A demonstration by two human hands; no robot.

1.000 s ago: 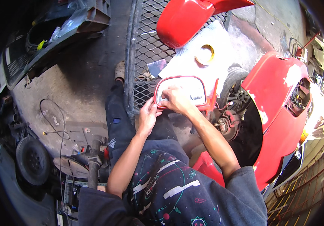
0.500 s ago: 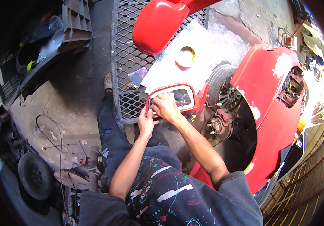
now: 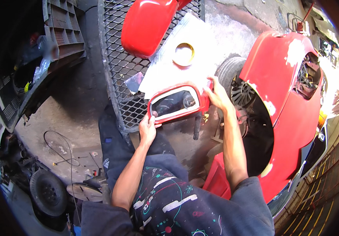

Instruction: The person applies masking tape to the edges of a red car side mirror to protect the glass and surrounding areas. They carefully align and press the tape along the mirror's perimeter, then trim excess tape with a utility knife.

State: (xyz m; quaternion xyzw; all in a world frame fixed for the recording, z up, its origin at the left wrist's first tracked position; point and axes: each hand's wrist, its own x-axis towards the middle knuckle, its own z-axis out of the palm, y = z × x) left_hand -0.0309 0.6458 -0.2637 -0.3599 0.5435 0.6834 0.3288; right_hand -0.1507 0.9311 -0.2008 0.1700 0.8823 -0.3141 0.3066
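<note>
I hold a red car side mirror (image 3: 176, 103) in front of me, its glass facing up. My left hand (image 3: 147, 130) grips its lower left edge. My right hand (image 3: 218, 95) grips its right end. Beyond the mirror a sheet of white paper (image 3: 169, 67) lies on a black metal mesh panel (image 3: 118, 67), with a roll of yellowish tape (image 3: 183, 53) on the paper. A red curved body part (image 3: 147, 24) rests at the far end of the mesh.
A red car fender (image 3: 291, 102) with pale filler patches stands at my right, a wheel hub (image 3: 238, 94) showing under it. Black plastic bumper parts (image 3: 39, 59) lie at the left. A small wheel (image 3: 47, 192) and loose wires (image 3: 61, 151) sit on the concrete floor.
My right hand has slid from the mirror's face to its right end. The mirror now sits tilted and wider between both hands. My view has shifted a little.
</note>
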